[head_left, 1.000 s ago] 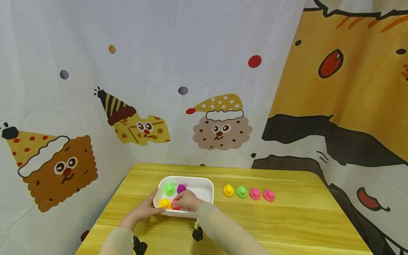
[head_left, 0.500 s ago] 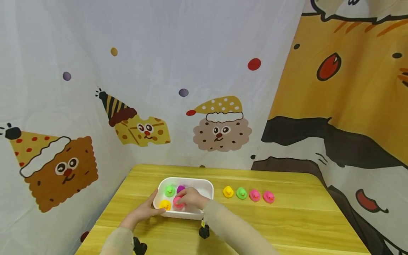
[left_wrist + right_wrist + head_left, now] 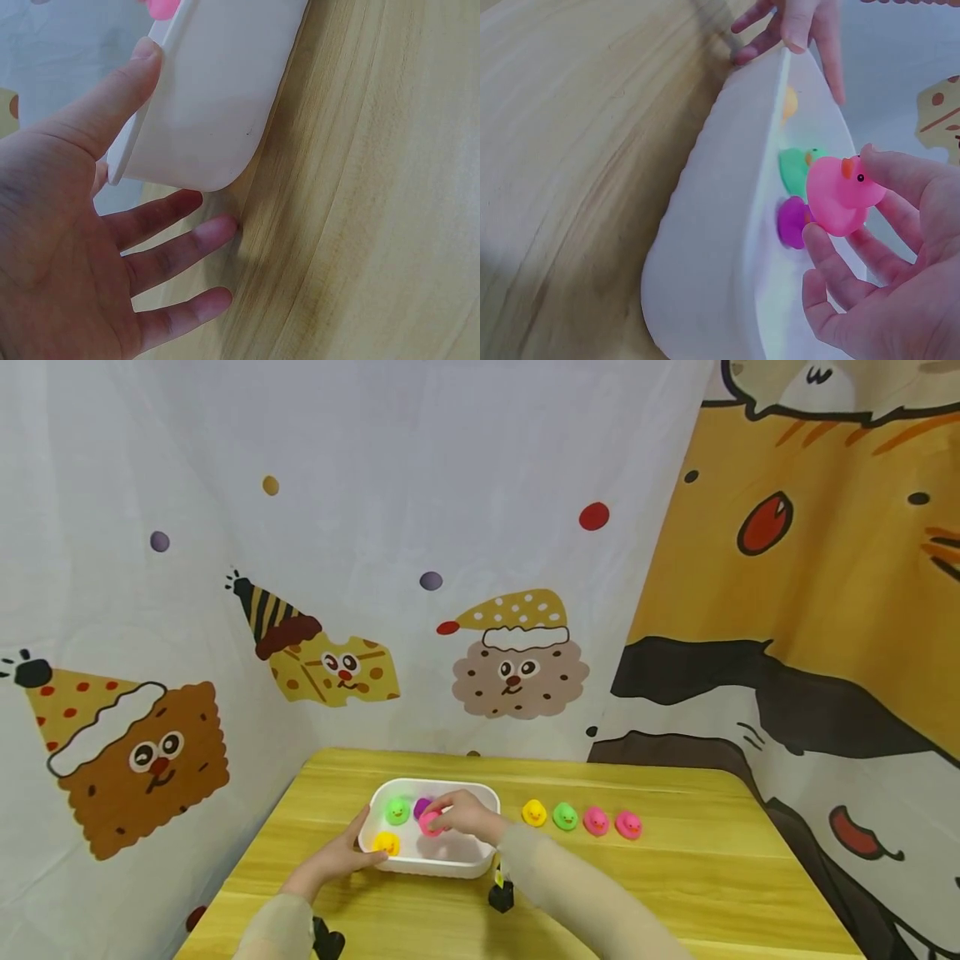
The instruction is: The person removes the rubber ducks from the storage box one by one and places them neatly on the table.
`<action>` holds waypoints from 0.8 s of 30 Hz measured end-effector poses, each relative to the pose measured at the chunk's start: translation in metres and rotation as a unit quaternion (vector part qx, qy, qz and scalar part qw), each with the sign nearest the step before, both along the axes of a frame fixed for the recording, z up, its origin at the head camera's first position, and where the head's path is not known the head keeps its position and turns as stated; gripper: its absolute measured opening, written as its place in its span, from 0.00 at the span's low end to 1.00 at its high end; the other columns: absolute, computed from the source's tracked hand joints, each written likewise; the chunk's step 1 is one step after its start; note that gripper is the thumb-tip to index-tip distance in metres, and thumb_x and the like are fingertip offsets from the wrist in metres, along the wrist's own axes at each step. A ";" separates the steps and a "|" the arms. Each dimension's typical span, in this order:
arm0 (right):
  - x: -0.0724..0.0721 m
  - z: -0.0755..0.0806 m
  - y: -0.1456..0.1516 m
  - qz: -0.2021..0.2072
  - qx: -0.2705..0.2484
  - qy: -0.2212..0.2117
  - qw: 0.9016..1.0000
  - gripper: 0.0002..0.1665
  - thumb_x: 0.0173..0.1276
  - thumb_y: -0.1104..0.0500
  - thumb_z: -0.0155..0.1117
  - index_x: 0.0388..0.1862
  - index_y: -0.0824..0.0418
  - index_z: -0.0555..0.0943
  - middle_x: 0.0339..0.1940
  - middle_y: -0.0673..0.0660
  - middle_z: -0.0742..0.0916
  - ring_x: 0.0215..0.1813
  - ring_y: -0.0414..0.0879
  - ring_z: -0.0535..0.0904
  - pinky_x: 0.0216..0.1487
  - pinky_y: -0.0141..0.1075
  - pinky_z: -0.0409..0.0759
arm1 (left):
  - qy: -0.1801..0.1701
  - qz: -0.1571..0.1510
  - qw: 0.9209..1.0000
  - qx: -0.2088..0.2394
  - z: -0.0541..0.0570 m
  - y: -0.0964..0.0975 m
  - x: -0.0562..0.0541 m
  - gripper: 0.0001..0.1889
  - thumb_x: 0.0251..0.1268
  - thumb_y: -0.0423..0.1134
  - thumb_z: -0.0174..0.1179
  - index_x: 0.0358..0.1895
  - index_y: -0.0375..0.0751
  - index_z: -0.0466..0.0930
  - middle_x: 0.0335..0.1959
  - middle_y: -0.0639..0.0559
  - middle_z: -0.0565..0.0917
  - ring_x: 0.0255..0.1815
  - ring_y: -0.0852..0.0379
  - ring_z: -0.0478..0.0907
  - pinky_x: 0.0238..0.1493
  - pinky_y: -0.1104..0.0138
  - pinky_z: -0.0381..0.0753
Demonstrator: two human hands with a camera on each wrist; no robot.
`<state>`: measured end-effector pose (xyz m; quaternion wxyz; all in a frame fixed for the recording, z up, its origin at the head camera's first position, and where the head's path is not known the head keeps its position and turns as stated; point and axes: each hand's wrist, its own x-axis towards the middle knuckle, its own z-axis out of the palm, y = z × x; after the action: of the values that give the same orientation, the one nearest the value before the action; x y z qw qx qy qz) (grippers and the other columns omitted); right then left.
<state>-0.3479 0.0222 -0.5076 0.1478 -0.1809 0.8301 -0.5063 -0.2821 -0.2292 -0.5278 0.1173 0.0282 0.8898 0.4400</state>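
My right hand [image 3: 471, 816] pinches a pink rubber duck [image 3: 836, 196] between thumb and fingertips, held up inside the white tray [image 3: 442, 867]. In the right wrist view the duck's orange beak faces my thumb. A purple duck [image 3: 791, 223] and a green duck [image 3: 397, 811] sit behind it in the tray, and a yellow duck [image 3: 386, 843] lies in the near left corner. My left hand [image 3: 336, 857] spans the tray's left end. Its thumb touches the near rim, while the other fingers stretch out, spread, past the corner in the left wrist view.
Right of the tray, a row of ducks stands on the wooden table [image 3: 675, 877]: yellow [image 3: 534, 813], green [image 3: 566, 817] and two pink, one pink duck [image 3: 596, 821] beside another pink duck [image 3: 628, 825]. Behind the table hangs a cartoon-printed cloth [image 3: 360, 527].
The right hand has lifted the pink duck from beside the yellow one and moved it right and back, near the purple duck. The left hand stays at the tray's end.
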 end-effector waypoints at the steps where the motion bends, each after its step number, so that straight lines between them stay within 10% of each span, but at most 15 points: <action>1: 0.000 0.002 0.001 0.000 0.003 0.001 1.000 0.12 0.55 0.64 0.74 0.40 0.62 0.88 0.35 0.51 0.87 0.32 0.41 0.80 0.41 0.42 0.83 | 0.001 -0.002 1.000 0.001 0.000 0.000 0.000 0.54 0.58 0.46 0.70 0.78 0.36 0.39 0.71 0.22 0.52 0.68 0.23 0.54 0.64 0.33 0.54; 24: 0.003 0.019 0.029 0.011 0.010 -0.010 1.000 0.13 0.57 0.60 0.72 0.43 0.57 0.87 0.42 0.51 0.86 0.41 0.46 0.79 0.49 0.52 0.77 | 0.004 -0.012 1.000 0.014 0.002 -0.001 -0.001 0.54 0.58 0.45 0.70 0.77 0.34 0.39 0.72 0.22 0.49 0.69 0.23 0.51 0.65 0.33 0.50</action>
<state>-0.3449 0.0517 -0.4887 0.1637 -0.1833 0.8314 -0.4984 -0.2831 -0.2302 -0.5262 0.1185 0.0422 0.8836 0.4510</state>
